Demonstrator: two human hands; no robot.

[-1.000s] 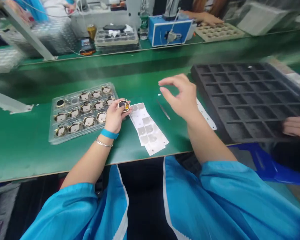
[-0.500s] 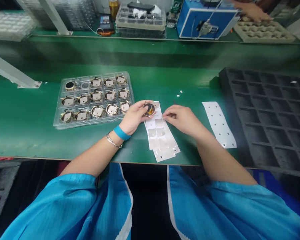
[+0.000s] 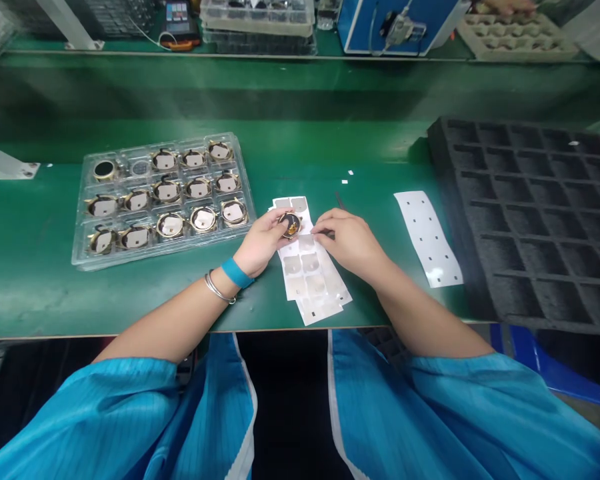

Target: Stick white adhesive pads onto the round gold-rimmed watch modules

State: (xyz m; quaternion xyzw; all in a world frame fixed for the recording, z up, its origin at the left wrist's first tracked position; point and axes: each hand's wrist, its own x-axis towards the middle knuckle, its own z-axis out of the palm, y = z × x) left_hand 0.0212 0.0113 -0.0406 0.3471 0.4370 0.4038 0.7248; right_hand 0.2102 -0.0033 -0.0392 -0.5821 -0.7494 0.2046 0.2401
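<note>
View: head camera, looking down at a green desk
Left hand: grasping a round gold-rimmed part by its edge between thumb and fingertips, held just above the desk
Round part, place: over the upper end of the sticker sheets, between the two hands, its open face turned up
Right hand: fingers drawn together in a pinch just right of the round part, tips over the sticker sheets; whether anything is between them cannot be told
Left wrist: a blue band and a thin metal bracelet
Sticker sheets: white, overlapping, with grey square patches, lying slanted on the desk in front of the person
Clear tray: left of the hands, three rows of like round parts in its pockets
White strip: flat on the desk, right of the right hand, apart from it
Black foam tray: at the right, many square cells, touching the desk edge
Thin dark tool: its tip shows just beyond the right hand
Far side: a blue machine and a beige cell tray, with another person's hand at it
</note>
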